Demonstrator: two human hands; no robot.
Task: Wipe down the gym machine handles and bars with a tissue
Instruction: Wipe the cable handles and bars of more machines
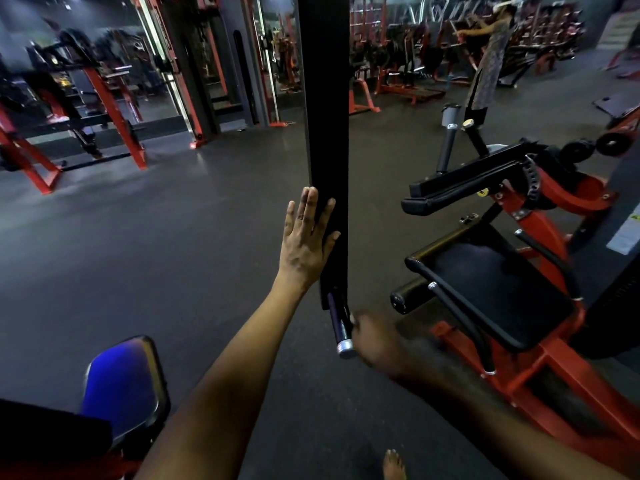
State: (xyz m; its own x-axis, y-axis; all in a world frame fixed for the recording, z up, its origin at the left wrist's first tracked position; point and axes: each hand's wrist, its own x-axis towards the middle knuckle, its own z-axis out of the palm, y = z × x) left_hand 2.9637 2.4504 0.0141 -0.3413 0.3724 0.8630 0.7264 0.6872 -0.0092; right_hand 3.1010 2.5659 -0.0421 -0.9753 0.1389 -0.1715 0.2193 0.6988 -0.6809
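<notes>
Left hand [309, 242] lies flat on the black upright bar [327, 133], fingers [313, 207] straight and spread, thumb on the bar's front face; it seems to steady the bar. Just below those fingers, under the bar's lower end, hangs the dark handle [338, 322] w/ a silver end cap [345, 348]. Right hand [372, 339] is at that handle, beside the cap, but it is very blurred, so I cannot tell if its fingers are curled or straight. A small pale spot shows at its fingertips, maybe the tissue, not sure. Handle is touching or almost touching this hand.

Risk from here, in my judgement: the right hand moves fast, so the wipe can skip part of the handle, esp. the side away from the fingers. If the tissue is only pinched lightly, it can slip out & fall to the floor [173, 254]. Also the handle may swing if the left hand lets the bar go, and a bare foot [394, 464] stands below.
</notes>
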